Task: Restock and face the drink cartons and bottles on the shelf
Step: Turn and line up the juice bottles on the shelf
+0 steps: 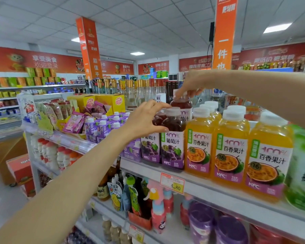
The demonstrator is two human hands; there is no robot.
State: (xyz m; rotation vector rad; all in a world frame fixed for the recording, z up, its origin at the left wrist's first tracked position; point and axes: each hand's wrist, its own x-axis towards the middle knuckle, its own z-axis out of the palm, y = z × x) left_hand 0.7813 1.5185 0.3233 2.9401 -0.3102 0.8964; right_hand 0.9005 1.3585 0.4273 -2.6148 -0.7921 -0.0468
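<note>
Passion fruit bottles (231, 152) look faced, grape row isn't yet. My left hand (144, 120) is clamped on the front grape bottle (173, 148), and my right hand (190, 85) pinches the rear grape bottle (182, 104) by its cap.

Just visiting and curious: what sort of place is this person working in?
Most likely a supermarket or convenience shop: rows of juice bottles on a shelf with a price tag on its edge, and orange promotional banners beyond.

White top shelf (209, 188), grape juice bottles (173, 138), passionfruit juice bottles (231, 148), purple cartons (102, 128) standing on it.
</note>
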